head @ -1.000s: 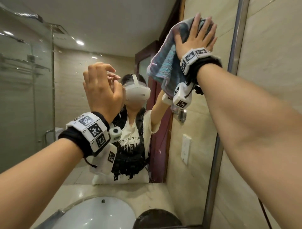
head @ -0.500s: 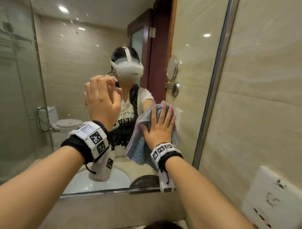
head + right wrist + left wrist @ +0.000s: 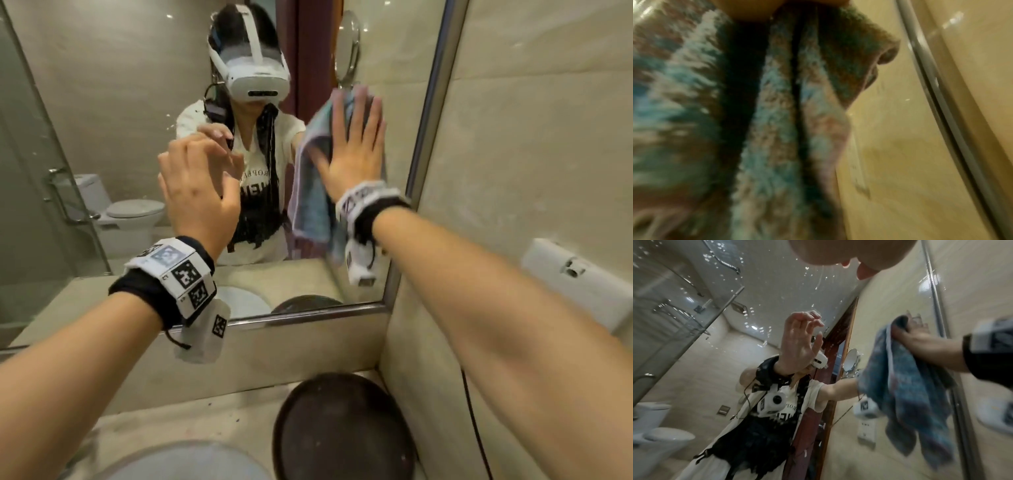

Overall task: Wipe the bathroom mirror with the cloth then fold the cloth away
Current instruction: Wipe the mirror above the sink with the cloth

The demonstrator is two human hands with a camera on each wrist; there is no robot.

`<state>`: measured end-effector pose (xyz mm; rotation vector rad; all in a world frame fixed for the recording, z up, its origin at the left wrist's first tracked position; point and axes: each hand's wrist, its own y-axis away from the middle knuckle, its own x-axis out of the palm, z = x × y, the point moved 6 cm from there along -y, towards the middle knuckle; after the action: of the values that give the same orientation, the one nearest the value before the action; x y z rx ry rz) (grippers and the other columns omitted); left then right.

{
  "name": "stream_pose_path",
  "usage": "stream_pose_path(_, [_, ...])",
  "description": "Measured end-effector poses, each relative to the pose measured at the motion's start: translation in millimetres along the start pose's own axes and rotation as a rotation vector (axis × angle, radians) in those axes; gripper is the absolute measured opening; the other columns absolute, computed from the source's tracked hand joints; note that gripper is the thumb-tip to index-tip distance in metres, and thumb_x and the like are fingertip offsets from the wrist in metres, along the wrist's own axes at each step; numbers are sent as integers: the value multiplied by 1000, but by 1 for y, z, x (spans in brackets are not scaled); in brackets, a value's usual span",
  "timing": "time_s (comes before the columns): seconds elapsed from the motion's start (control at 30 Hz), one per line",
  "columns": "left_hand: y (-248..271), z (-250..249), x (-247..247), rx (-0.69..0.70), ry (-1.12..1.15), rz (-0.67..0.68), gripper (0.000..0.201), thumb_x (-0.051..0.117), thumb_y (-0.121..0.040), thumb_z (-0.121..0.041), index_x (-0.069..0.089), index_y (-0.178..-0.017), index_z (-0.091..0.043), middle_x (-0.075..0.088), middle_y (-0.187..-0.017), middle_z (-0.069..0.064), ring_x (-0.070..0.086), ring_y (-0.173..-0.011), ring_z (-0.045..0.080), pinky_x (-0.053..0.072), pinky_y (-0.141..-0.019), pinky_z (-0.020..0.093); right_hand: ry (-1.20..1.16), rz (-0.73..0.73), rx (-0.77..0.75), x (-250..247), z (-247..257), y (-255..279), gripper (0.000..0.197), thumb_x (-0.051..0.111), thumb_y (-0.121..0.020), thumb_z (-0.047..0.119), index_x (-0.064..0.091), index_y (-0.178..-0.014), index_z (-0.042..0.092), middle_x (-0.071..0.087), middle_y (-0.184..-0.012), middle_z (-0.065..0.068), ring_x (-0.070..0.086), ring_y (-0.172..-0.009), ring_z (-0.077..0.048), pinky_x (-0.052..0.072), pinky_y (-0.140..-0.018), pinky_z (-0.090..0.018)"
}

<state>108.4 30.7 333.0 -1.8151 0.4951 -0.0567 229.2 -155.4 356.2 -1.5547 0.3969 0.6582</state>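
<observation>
The bathroom mirror (image 3: 120, 102) fills the wall ahead, with water drops showing on it in the left wrist view. My right hand (image 3: 356, 147) lies flat with straight fingers near the mirror's right edge, pressing a blue and pink cloth (image 3: 311, 205) against the glass. Most of the cloth (image 3: 916, 394) hangs loose below the right hand (image 3: 920, 337). The cloth (image 3: 766, 129) fills the blurred right wrist view. My left hand (image 3: 198, 181) is raised in front of the mirror, fingers loosely curled, holding nothing.
The mirror's metal frame (image 3: 428, 137) runs just right of the cloth, with tiled wall beyond. A wall socket (image 3: 582, 284) sits on that wall. On the counter below are a dark round tray (image 3: 342, 428) and a white basin (image 3: 181, 462).
My right hand has swept the cloth from the mirror's top right corner down to its lower right part. The view has tilted down. My left hand has stayed raised.
</observation>
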Motion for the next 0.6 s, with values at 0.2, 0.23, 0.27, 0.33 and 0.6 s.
stream_pose_path(0.2, [-4,-9,6,-27,43,-47,24,47,-74,-11,55,-95,-2,54,-103,18,48,-98,32,30,-84,27,-125,-85,200,-12,-31,-29,84,19,-88,68,4,-150,12,2,-156,-21,-1,-144,-38,1,-118,-47])
stream_pose_path(0.23, [0,-9,9,-28,47,-43,24,48,-74,-11,55,-95,-2,54,-103,18,48,-98,33,30,-84,28,-136,-61,208,3,-32,-10,84,20,-88,67,4,-149,11,1,-156,-22,-1,-144,-39,0,-117,-47])
stream_pose_path(0.27, [5,-9,12,-29,50,-36,24,49,-73,-10,55,-94,-1,54,-103,18,48,-98,33,31,-83,29,-142,-28,219,21,-36,13,83,20,-89,65,2,-149,11,1,-156,-23,-1,-144,-39,-1,-117,-47])
stream_pose_path(0.33, [16,-8,19,-27,46,-16,23,49,-73,-10,55,-94,-1,54,-103,19,48,-97,34,31,-82,31,-142,85,218,61,-47,64,83,23,-89,63,-6,-147,10,-2,-155,-24,-3,-143,-41,-3,-117,-48])
stream_pose_path(0.6, [47,10,25,-41,8,52,25,51,-74,-9,55,-97,0,54,-105,19,47,-98,35,31,-84,30,-92,375,86,138,-61,179,84,41,-93,47,-18,-138,7,-6,-152,-29,-18,-137,-39,-9,-113,-48])
